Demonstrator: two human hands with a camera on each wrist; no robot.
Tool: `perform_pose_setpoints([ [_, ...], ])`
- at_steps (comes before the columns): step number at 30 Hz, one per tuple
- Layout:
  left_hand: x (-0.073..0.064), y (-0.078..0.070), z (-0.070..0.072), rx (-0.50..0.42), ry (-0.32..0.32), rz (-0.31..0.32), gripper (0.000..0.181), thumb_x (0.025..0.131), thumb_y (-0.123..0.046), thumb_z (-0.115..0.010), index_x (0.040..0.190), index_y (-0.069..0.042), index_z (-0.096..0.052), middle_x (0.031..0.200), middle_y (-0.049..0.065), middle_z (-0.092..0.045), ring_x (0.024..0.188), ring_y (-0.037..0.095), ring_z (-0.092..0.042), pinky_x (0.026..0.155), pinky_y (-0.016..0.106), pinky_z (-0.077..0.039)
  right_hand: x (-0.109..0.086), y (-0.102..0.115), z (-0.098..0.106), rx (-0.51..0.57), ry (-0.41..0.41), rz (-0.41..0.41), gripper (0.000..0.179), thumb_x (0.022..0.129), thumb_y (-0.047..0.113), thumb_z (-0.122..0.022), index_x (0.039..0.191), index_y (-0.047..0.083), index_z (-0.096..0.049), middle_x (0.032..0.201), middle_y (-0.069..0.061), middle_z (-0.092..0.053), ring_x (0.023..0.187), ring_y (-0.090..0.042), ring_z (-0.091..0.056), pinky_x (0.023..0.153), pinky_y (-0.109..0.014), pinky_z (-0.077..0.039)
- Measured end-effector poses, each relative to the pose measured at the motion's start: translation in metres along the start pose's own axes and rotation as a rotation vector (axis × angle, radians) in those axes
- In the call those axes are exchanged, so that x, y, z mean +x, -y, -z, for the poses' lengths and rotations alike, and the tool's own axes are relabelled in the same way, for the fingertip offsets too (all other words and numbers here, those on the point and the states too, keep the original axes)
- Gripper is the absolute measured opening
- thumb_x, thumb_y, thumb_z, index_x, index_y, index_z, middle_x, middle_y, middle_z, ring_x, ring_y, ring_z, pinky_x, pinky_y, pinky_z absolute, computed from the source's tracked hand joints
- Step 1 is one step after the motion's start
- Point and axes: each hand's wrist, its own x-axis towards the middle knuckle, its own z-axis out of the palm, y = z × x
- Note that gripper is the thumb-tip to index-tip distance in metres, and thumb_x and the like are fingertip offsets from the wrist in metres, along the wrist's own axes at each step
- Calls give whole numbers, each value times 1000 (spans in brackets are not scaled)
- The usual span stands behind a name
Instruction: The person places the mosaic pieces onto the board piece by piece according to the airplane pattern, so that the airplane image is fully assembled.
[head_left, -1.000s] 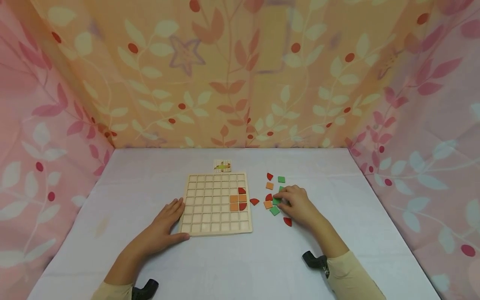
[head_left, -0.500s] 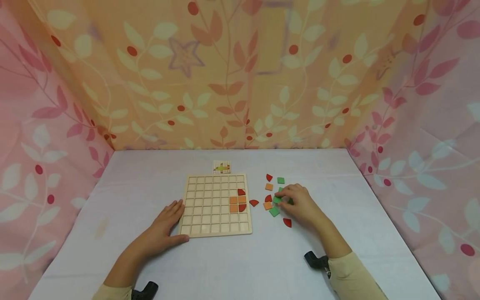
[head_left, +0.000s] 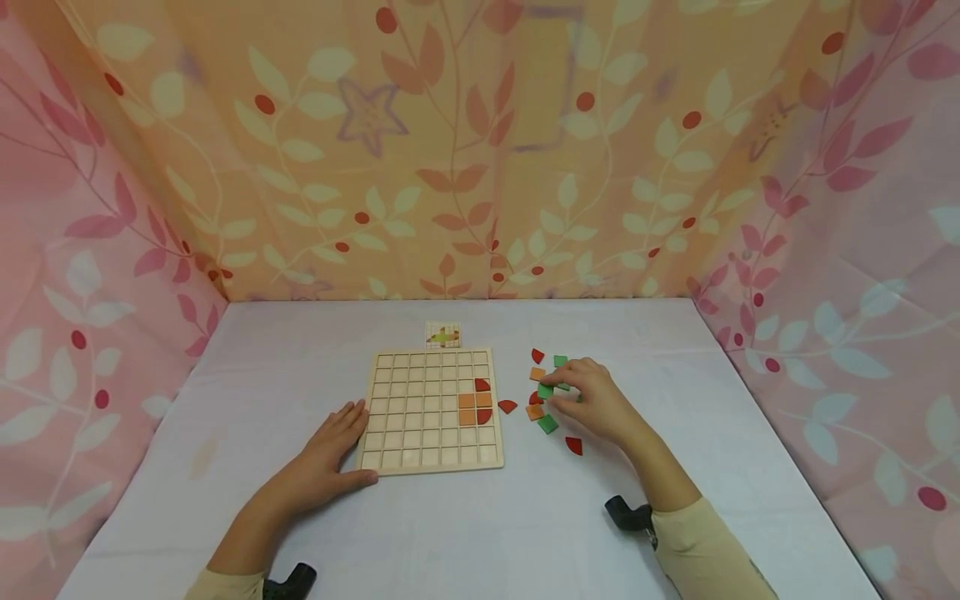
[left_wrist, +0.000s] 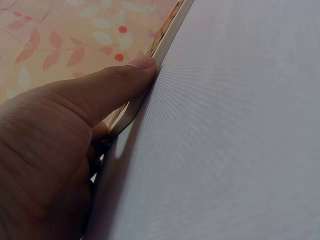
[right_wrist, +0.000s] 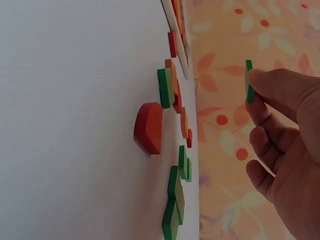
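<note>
My right hand [head_left: 596, 398] pinches a green square tile [right_wrist: 249, 81] between thumb and fingertips, lifted off the table among loose pieces right of the board. In the right wrist view its other fingers are loosely bent beneath. With straight fingers, my left hand [head_left: 326, 454] rests against the left side of a wooden grid board [head_left: 420, 435]; its thumb [left_wrist: 127, 80] touches the front edge near the corner. Orange square tiles [head_left: 467, 409] and red quarter-round tiles [head_left: 483, 416] fill several cells at the board's right side.
Loose red, orange and green tiles lie right of the board, including a red quarter-round [head_left: 573, 446] nearest the front and a green square [head_left: 547, 424]. A small pattern card [head_left: 443, 335] lies behind the board. White cloth covers the table [head_left: 450, 533]; patterned curtains [head_left: 480, 150] enclose it.
My right hand has lifted the green square tile from among the loose pieces and moved it slightly up and to the left. The left hand stays at the board.
</note>
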Motion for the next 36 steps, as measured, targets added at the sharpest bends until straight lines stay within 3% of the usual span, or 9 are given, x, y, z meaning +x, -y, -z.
perform_pose_setpoints([
  [6,-1,0,-1,-2,-7,-2,110,81,-59,-79,160,-1,-29,171,13,-18,159,35,-10,128,32,3,9,15,0,34,-10,68,29,90,19,-81,118,24,-77,113,9,-68,114,-18,-53,103,-49,-41],
  [14,-2,0,-1,-14,-4,-9,110,81,-59,-79,160,0,-29,171,14,-18,159,36,-11,129,38,0,18,36,-4,52,6,87,26,90,21,-81,116,24,-77,113,9,-69,114,-18,-53,101,-48,-44],
  [21,-2,-2,1,-17,-9,-17,110,81,-57,-80,160,0,-29,170,14,-19,158,37,-11,128,29,4,31,50,-11,19,26,116,27,90,22,-81,117,24,-77,109,10,-67,110,-15,-53,101,-44,-44],
  [31,-1,1,0,-4,-12,-27,111,81,-60,-79,160,-1,-29,171,13,-18,158,37,-11,129,31,2,44,65,-27,12,34,187,28,91,21,-80,118,22,-77,111,7,-67,111,-16,-54,98,-41,-47],
  [36,-1,0,0,-5,-8,-25,110,82,-59,-79,160,-1,-29,171,13,-18,158,37,-11,128,30,3,50,71,-38,39,57,181,27,92,22,-78,119,23,-77,114,8,-67,115,-16,-53,99,-40,-48],
])
